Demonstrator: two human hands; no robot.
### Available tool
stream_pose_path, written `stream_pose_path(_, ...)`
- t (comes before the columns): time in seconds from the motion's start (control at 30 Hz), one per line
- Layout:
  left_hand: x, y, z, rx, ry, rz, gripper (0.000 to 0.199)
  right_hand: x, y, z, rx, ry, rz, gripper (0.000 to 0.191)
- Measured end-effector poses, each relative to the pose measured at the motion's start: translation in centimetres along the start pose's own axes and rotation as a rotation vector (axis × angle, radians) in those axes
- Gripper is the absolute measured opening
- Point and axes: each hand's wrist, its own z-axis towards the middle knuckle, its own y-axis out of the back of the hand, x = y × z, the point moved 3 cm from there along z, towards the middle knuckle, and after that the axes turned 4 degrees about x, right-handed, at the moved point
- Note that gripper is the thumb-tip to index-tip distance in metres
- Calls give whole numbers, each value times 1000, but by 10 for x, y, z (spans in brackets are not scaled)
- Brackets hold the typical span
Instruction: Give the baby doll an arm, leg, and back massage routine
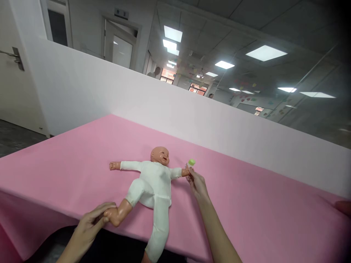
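A baby doll (156, 179) in a pale suit lies face up on the pink-covered table (82, 160), its head toward the far side and its arms spread. My left hand (91, 223) is closed round the toes of the doll's bent leg at the near edge. The other leg hangs over that edge. My right hand (196, 181) pinches the doll's hand on the right. Just behind those fingers stands a small bottle with a green cap (191, 162), its lower part mostly hidden.
A low white wall (175, 106) runs along the table's far side. Part of another person's hand (343, 207) shows at the right edge. A door (19, 73) stands at the far left, with ceiling lights beyond the wall.
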Motion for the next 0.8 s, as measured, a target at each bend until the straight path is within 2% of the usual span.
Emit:
stream_pose_path(0.1, -14, -22, 26, -7, -25, -57, 53, 1, -34, -10, 141, 33, -55, 36)
stream_pose_path(0.2, -31, -46, 50, 38, -85, -95, 46, -16, -56, -11, 179, 18, -108, 42)
stream_pose_path(0.33, -54, -76, 74, 133, -170, -141, 36, -37, -67, -6, 176, 31, -169, 48)
stream_pose_path(0.43, -62, -89, 80, 164, -191, -141, 33, -36, -65, -3, 184, 46, -197, 48)
stream_pose_path(0.5, -61, -87, 76, 160, -177, -139, 35, -27, -59, 2, 177, 56, -190, 46)
stream_pose_path(0.6, -51, -67, 60, 132, -130, -114, 38, -11, -39, 14, 109, 71, -129, 39)
stream_pose_path(0.7, -40, -36, 33, 118, -70, -43, 41, -5, -7, 30, -68, 22, -87, 35)
stream_pose_path(0.8, -29, -8, 2, 141, -13, 11, 44, -11, 25, 39, -229, -45, -96, 30)
